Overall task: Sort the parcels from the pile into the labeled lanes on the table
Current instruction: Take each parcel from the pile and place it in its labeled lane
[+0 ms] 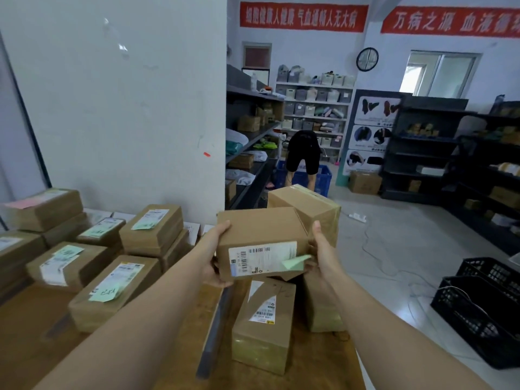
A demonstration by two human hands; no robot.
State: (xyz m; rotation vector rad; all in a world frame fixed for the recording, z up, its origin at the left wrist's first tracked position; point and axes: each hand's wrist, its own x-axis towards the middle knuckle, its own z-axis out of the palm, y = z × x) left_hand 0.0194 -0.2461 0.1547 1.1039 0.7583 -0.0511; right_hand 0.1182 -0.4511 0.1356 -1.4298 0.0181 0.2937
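A labelled cardboard parcel (pixel 261 235) hangs above the pile (pixel 264 319) at the right end of the surface (pixel 33 347), left hand (pixel 216 257) and right hand (pixel 320 254) curled round its 2 short ends, a shallow grip that may let it slip and fall.

One wide-angle camera is riding on the person's head, facing forward and tilting down across the table (pixel 28 333). The left hand (pixel 214 260), right hand (pixel 323 254) and the box (pixel 259 232) between them are sitting near the lens; shelves (pixel 419 142) are lying well beyond.
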